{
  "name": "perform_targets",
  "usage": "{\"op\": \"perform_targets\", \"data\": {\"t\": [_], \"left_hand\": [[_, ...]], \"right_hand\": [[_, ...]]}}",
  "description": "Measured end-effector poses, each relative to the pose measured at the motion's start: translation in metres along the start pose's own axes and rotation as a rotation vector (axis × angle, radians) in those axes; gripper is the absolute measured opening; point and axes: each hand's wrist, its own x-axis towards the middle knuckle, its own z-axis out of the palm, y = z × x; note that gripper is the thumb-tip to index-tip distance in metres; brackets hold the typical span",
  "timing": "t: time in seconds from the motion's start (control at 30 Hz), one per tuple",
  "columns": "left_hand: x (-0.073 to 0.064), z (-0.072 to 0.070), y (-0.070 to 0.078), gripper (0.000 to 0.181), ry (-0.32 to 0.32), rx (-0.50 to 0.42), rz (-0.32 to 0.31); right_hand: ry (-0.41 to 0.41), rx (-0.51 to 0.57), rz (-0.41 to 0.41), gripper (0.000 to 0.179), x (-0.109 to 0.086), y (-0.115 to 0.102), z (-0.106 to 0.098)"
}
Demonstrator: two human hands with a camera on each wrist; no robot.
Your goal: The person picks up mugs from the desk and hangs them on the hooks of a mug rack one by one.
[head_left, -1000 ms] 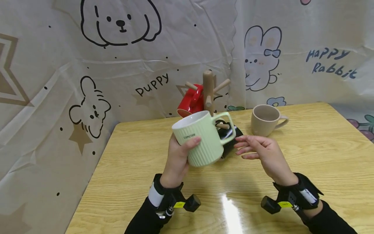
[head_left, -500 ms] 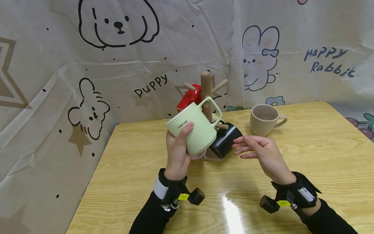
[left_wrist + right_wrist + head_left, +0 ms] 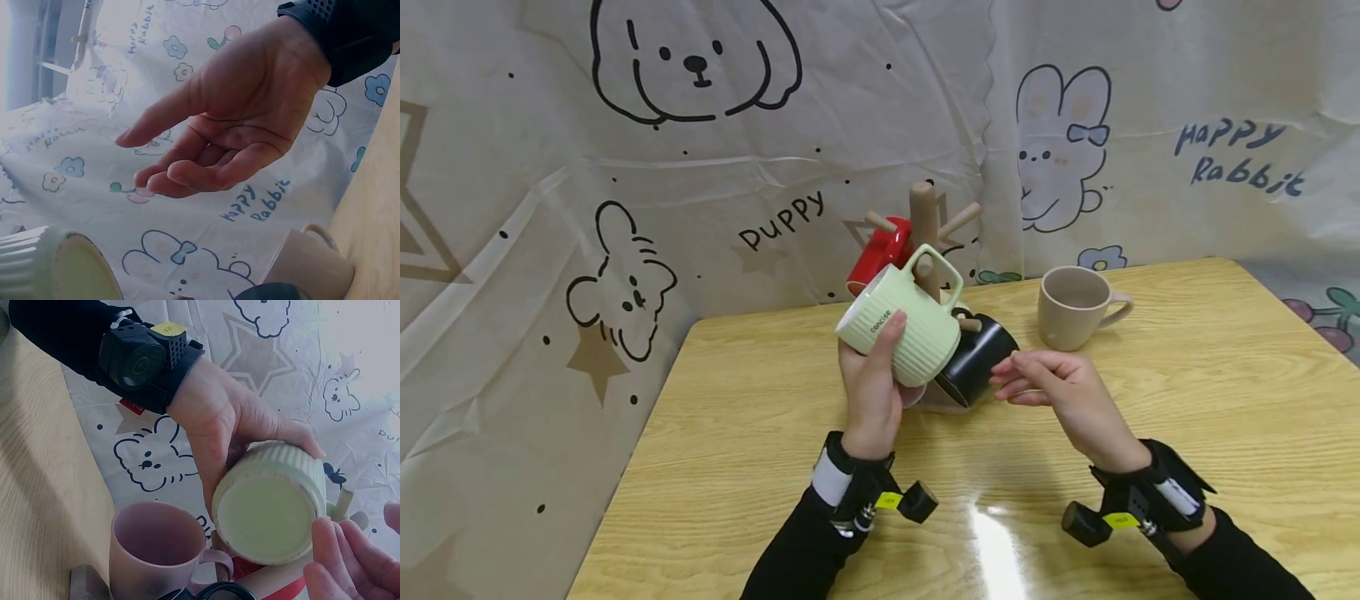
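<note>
My left hand (image 3: pixel 872 387) grips a ribbed pale green mug (image 3: pixel 906 329) marked "concise", thumb on its near side. The mug is tilted, its mouth to the upper left and its handle up at the wooden mug rack (image 3: pixel 922 212). That handle overlaps a front peg (image 3: pixel 925 265); I cannot tell whether the peg passes through. The right wrist view shows the green mug's base (image 3: pixel 269 515). My right hand (image 3: pixel 1067 392) holds nothing, fingers loosely extended beside a black mug (image 3: pixel 977 358) hanging low on the rack. Behind, a red mug (image 3: pixel 880 254) hangs from the rack's left side.
A pink mug (image 3: pixel 156 550), mostly hidden in the head view, is low at the rack. On the table (image 3: pixel 737 475), a beige mug (image 3: pixel 1075 308) stands upright to the rack's right. A printed cloth (image 3: pixel 760 158) hangs behind the table.
My left hand has raised the green mug and tilted it, bringing its handle up and left to the rack's front peg. My right hand has hardly moved.
</note>
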Motion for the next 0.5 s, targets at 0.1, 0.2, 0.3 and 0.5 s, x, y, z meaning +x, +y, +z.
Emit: {"op": "perform_targets", "data": {"t": [0.1, 0.2, 0.3, 0.5], "left_hand": [[-0.0001, 0.0006, -0.0035, 0.058, -0.005, 0.003, -0.009], [-0.0006, 0.0007, -0.0058, 0.060, 0.005, 0.007, -0.030], [-0.0005, 0.0003, -0.0073, 0.063, 0.020, 0.020, -0.040], [0.0012, -0.0020, -0.0079, 0.064, 0.013, 0.056, -0.037]], "right_hand": [[-0.008, -0.016, 0.021, 0.028, 0.0004, 0.0013, 0.0004], [-0.020, -0.033, 0.043, 0.030, 0.0009, 0.0029, 0.0007], [-0.029, -0.042, 0.055, 0.032, 0.0016, 0.0044, 0.0007], [-0.041, -0.053, 0.065, 0.034, 0.0029, 0.0065, -0.0009]]}}
